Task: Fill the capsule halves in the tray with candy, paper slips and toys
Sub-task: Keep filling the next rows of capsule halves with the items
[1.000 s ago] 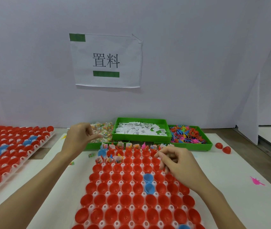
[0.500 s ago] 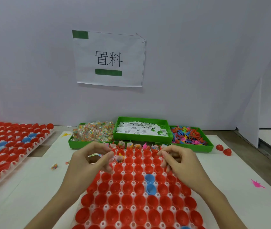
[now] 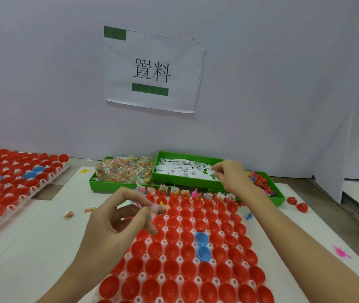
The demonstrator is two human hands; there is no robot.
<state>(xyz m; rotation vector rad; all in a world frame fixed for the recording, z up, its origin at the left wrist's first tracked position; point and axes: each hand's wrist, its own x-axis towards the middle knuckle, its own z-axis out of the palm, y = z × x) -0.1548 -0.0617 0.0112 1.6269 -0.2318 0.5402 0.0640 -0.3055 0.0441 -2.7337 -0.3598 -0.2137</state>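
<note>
A white tray [image 3: 163, 242] in front of me holds rows of red capsule halves [image 3: 174, 250] and two blue ones [image 3: 202, 238]. The far row and part of the second row hold candy packets, slips and toys. My left hand [image 3: 119, 217] hovers over the tray's far left and pinches a small candy packet [image 3: 160, 209] above a capsule half. My right hand [image 3: 231, 174] reaches into the green bin of paper slips [image 3: 183, 169], fingertips pinched at the slips; whether it holds one I cannot tell. The candy bin [image 3: 123, 170] is left of it, the toy bin [image 3: 261, 182] right.
A second tray of red and blue capsule halves [image 3: 10, 182] lies at the left. Loose candy packets [image 3: 69, 214] lie on the white mat left of my tray. Two red capsule halves [image 3: 296, 204] and a pink toy [image 3: 341, 252] lie at the right. A wall with a paper sign [image 3: 152, 71] stands behind.
My left hand came back from the candy bin with a packet to the tray's second row. My right hand rose from the tray and reached into the slip bin.
</note>
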